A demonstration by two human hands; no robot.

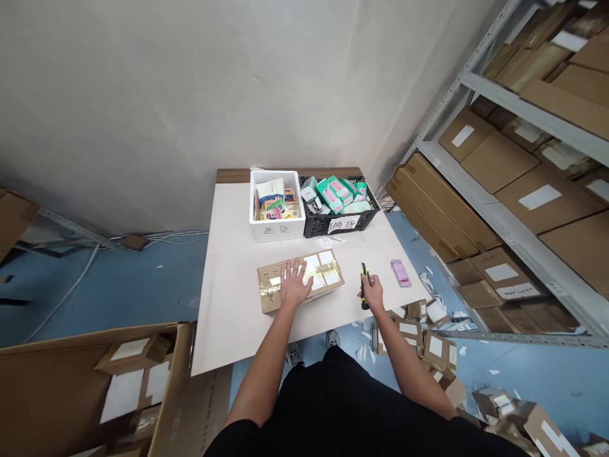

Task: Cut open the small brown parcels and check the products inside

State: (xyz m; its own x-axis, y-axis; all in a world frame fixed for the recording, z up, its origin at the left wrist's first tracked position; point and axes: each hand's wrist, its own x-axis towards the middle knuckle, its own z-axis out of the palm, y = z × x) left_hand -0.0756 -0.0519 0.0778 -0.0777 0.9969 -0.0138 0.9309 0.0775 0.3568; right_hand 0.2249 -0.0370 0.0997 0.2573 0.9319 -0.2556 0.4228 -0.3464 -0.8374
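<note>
A long taped cardboard box (pixel 328 270) with white labels lies near the middle of the white table (pixel 228 279). My left hand (pixel 294 285) rests flat on top of it, fingers spread. To the right of the box, my right hand (pixel 373 292) grips a black and yellow utility knife (pixel 364 285) just above the tabletop; whether its blade is out I cannot tell. A blurred pink item (pixel 401 273) lies on the table right of that hand.
At the table's back stand a white foam box (pixel 278 230) and a black crate (pixel 364 220) with small packages. A large open carton (pixel 183 355) is at lower left. Shelves (pixel 504 238) with boxes rise on the right; cartons (pixel 435 346) and paper scraps litter the floor.
</note>
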